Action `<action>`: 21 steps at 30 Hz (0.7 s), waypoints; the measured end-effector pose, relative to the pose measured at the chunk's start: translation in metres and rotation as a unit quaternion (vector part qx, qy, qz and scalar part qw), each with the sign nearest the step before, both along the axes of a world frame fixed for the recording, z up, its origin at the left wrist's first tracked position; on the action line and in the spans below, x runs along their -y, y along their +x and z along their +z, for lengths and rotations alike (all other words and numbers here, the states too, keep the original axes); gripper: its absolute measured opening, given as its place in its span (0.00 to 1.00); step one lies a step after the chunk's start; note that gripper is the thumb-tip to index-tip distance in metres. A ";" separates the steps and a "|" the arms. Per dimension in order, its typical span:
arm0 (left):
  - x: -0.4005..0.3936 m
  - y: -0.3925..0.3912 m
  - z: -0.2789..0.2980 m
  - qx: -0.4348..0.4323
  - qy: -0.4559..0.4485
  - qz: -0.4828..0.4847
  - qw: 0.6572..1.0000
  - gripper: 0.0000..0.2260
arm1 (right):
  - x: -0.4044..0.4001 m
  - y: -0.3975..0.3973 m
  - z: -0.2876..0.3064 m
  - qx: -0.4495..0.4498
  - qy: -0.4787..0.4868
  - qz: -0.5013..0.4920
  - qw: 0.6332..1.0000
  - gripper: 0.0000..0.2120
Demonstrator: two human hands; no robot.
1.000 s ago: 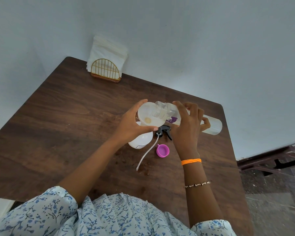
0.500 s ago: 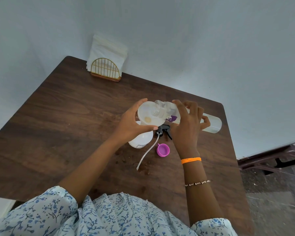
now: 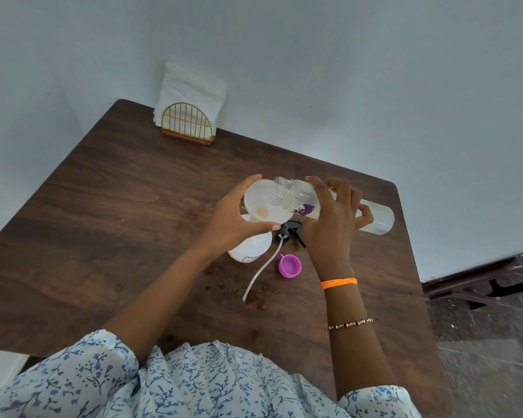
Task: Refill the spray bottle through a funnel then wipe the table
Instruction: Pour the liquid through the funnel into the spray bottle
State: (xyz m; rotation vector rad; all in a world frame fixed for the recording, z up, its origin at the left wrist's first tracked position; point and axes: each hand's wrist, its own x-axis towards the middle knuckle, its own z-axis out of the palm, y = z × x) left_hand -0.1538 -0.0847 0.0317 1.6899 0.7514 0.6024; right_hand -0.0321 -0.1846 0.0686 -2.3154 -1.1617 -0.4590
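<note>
A dark brown wooden table point(image 3: 133, 212) fills the scene, set against a pale blue wall with a gold wire napkin holder point(image 3: 187, 123) at its far edge. Over its middle, the right hand point(image 3: 329, 224) wraps its fingers round a long clear plastic refill bottle point(image 3: 375, 220), tipped almost flat, open neck over a white plastic funnel point(image 3: 264, 206). The left hand point(image 3: 233, 218) pinches the funnel's rim between thumb and fingers, steadying it on the round white spray bottle point(image 3: 249, 247) beneath. Compared with a second ago the refill bottle's neck sits slightly higher and its body flatter, suggesting the pour is continuing; wiping is not begun. The black trigger sprayer head point(image 3: 290, 233) with its tube and a small pink cap point(image 3: 290, 266) lie just beside the spray bottle.
</note>
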 end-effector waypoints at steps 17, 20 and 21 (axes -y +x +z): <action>0.000 -0.001 0.000 0.002 -0.008 -0.003 1.000 0.40 | 0.000 0.000 0.002 -0.008 -0.009 0.000 1.000 0.34; 0.000 0.000 0.000 0.001 -0.007 -0.004 1.000 0.40 | 0.000 0.000 0.002 -0.004 -0.012 -0.002 1.000 0.35; 0.000 0.001 0.000 0.000 -0.006 -0.003 1.000 0.39 | 0.000 -0.001 0.002 -0.005 -0.012 -0.002 1.000 0.35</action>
